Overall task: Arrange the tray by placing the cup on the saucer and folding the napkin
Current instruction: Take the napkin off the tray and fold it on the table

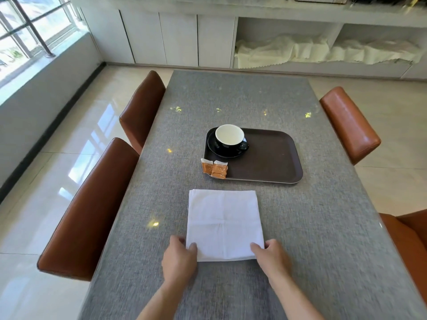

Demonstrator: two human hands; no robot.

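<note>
Both hands pinch the near corners of the white napkin (pixel 224 225): left hand (pixel 179 258) grasping the near left corner, right hand (pixel 272 256) the near right. Beyond the napkin sits the brown tray (pixel 272 158), two orange packets (pixel 215 168) at its near left edge, the cup (pixel 230 138) on its saucer (pixel 213 147) in the far left corner.

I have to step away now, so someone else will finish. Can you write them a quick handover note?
Left hand and right hand: each pinches a near corner of the napkin.
Napkin: flat on the table, in front of the tray, already creased.
Cup: upright on the saucer, at the tray's far left. Done.
Orange packets: at the tray's near left corner.
Left: finish folding the napkin.
</note>
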